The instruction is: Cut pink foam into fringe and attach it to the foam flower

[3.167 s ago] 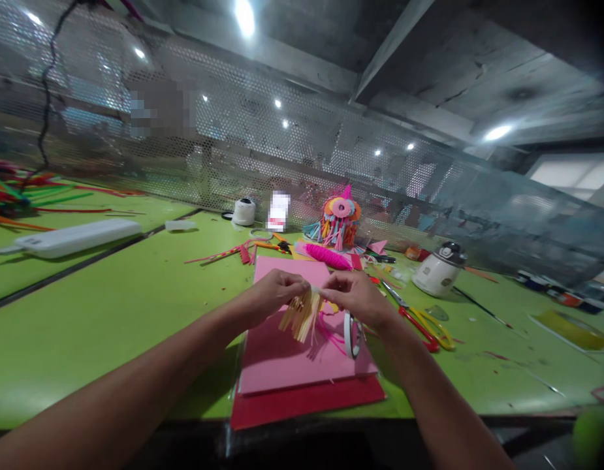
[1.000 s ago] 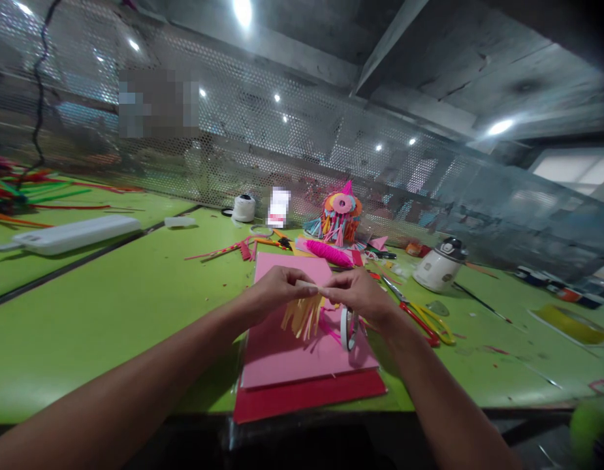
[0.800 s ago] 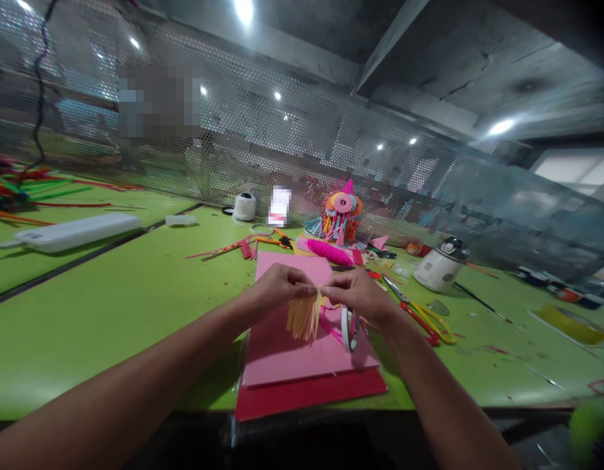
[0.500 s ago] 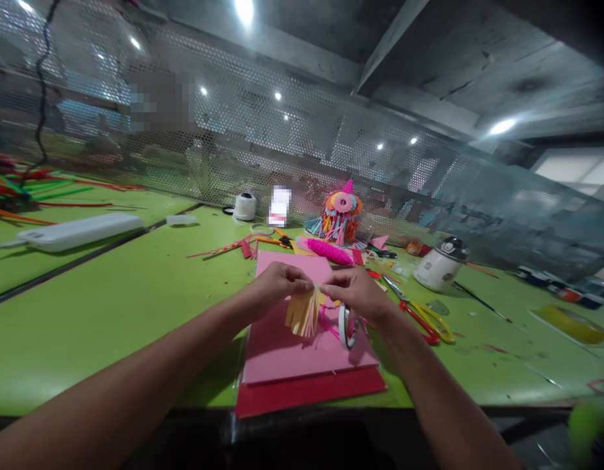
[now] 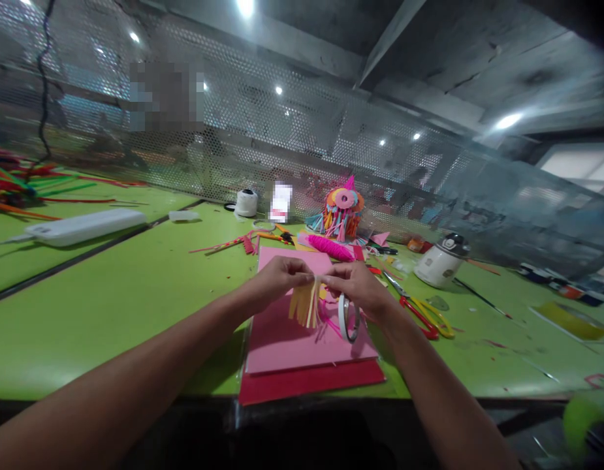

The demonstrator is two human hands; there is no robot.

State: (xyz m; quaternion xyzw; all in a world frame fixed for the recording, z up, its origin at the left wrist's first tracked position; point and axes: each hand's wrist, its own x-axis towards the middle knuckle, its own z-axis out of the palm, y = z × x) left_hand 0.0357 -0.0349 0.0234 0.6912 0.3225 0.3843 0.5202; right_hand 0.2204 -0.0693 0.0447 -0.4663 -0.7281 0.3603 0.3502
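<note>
Head view: left hand point(image 5: 281, 277) and right hand point(image 5: 359, 284) clamp their grip atop the yellow fringe point(image 5: 304, 303) (strips point(image 5: 299, 314) dangling), presumably steadying it.

A perforated grey screen point(image 5: 292, 140) lines the far edge of the green tabletop point(image 5: 184, 287). At least 2 lamps point(image 5: 508, 121) shine on the grey ceiling point(image 5: 473, 62); a pale window point(image 5: 578, 163) shows past the far right corner.
</note>
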